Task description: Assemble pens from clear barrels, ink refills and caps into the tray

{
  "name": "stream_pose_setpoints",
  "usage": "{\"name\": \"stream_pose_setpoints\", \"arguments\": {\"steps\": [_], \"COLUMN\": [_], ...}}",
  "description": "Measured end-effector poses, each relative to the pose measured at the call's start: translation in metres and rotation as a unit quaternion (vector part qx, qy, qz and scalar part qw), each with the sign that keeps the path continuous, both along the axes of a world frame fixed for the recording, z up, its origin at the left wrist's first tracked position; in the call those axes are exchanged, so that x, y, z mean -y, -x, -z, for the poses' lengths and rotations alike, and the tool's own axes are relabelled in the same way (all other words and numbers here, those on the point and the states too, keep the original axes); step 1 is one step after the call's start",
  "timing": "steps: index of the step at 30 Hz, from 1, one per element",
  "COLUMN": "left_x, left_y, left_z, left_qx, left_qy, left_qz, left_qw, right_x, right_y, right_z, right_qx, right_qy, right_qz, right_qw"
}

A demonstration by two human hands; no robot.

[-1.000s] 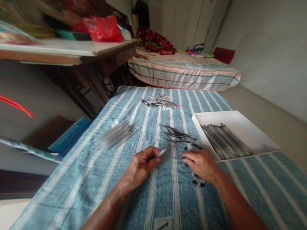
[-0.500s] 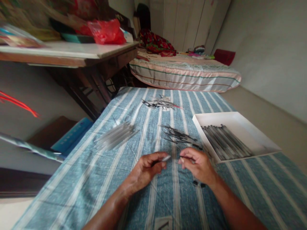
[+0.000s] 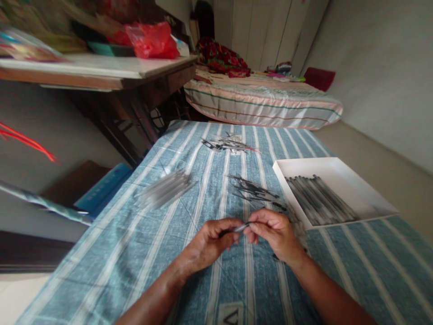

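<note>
My left hand (image 3: 218,234) is closed around a translucent pen barrel (image 3: 239,228), most of it hidden in the palm. At the barrel's right end, my right hand (image 3: 272,232) pinches a small black pen part (image 3: 248,224), which meets the barrel; how far it sits in, I cannot tell. Just beyond the hands lies a pile of dark, thin pen refills (image 3: 255,189). Clear pen barrels (image 3: 165,189) lie side by side to the left. To the right, a white box lid (image 3: 361,192) holds a row of pens (image 3: 316,201) with dark insides.
Another heap of thin pen parts (image 3: 230,143) lies at the far side of the striped cloth (image 3: 203,280). A wooden desk (image 3: 135,72) with a red plastic bag (image 3: 152,40) stands at back left. Behind is a bed (image 3: 264,101).
My hands have come together; the black part in my right hand now meets the end of the barrel in my left. The view has shifted slightly.
</note>
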State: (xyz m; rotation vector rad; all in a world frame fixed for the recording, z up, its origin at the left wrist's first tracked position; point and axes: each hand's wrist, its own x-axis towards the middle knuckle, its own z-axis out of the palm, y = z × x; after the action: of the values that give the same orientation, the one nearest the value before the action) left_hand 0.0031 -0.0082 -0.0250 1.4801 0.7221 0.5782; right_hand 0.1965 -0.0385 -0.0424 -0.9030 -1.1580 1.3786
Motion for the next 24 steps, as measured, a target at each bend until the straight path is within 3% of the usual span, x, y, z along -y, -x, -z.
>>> {"name": "stream_pose_setpoints", "arguments": {"steps": [10,18,24], "left_x": [0.002,0.002,0.003], "left_y": [0.001,-0.001,0.001], "left_z": [0.003,-0.009,-0.016], "left_qx": [-0.009,-0.021,-0.066], "left_qy": [-0.001,-0.001,0.043], "left_qz": [-0.017,-0.004,0.021], "left_qw": [1.000,1.000,0.997], "right_x": [-0.001,0.000,0.002], "right_y": [0.001,0.003,0.004], "right_z": [0.000,0.005,0.002], "right_qx": [0.012,0.006,0.020], "right_qy": [0.004,0.001,0.003], "right_qz": [0.009,0.000,-0.006], "right_qw": [1.000,1.000,1.000]}}
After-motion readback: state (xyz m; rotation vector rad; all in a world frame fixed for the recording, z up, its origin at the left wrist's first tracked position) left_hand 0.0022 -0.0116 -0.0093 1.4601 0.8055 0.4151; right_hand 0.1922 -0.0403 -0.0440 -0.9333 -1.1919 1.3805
